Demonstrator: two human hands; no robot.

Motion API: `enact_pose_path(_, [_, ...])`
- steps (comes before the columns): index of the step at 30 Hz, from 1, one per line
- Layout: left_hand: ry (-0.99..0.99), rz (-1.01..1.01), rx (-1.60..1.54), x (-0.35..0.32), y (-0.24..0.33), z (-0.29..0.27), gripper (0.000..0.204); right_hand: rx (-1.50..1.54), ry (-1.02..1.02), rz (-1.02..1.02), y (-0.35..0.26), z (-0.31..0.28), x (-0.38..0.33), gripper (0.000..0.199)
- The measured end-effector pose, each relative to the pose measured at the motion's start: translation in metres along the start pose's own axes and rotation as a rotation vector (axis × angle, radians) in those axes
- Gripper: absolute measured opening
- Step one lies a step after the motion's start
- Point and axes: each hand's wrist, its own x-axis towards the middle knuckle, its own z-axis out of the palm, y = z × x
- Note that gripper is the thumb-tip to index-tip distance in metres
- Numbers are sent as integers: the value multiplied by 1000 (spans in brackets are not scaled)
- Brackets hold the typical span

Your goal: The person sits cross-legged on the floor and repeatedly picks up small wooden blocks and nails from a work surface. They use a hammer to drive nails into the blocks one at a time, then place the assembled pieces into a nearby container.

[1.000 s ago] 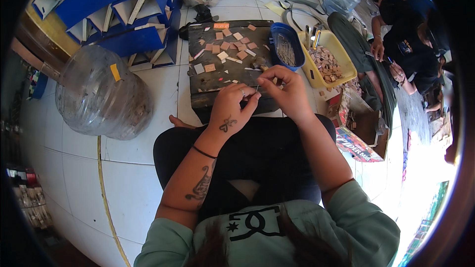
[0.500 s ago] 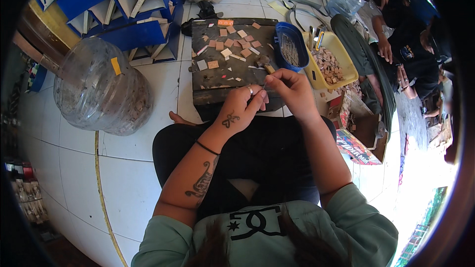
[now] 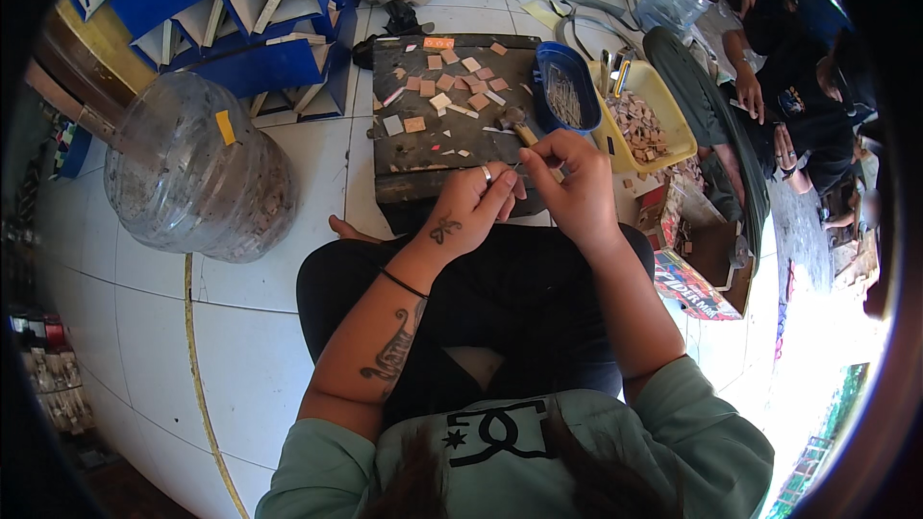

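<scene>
My left hand (image 3: 469, 213) and my right hand (image 3: 582, 190) meet above my lap, at the near edge of a dark, worn work board (image 3: 409, 156). Both are closed in a pinch, thumbs against fingers. A thin, light sliver shows between the fingertips, too small to name. Just beyond my right fingertips a hammer (image 3: 520, 125) with a wooden handle lies on the board. Small square wooden pieces (image 3: 478, 87) and pale scraps are scattered over the board's far half. An orange patterned piece (image 3: 438, 42) lies near its far edge.
Right of the board stand a blue tray (image 3: 542, 65) of thin metallic pieces and a yellow basin (image 3: 681, 113) full of wooden bits. A large clear plastic container (image 3: 197, 173) is at left, blue racks (image 3: 212, 0) behind it. Another person (image 3: 808, 96) sits at far right.
My right hand has shifted slightly to the right and its fingers have turned a little. My left hand stays nearly in place, its fingers slightly more curled. The board's pieces look unmoved.
</scene>
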Motion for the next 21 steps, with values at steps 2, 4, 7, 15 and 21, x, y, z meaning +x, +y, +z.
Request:
enact_pose_path(2, [-16,-10,-41,-1,1,0,34,71,-10,32,0,0,0,16])
enact_pose_path(4, [-43,-12,-127,-1,1,0,34,240,-57,146,2,-2,0,16])
enact_pose_path(7, [-102,-18,-282,0,1,-2,34,407,-82,166,5,-2,0,16])
enact_pose_path(15, [-175,-11,-425,-3,10,-3,36,526,-133,139,0,-7,-3,17])
enact_pose_path(21, [-227,30,-457,-3,8,-1,37,649,-226,196,0,-14,-3,18])
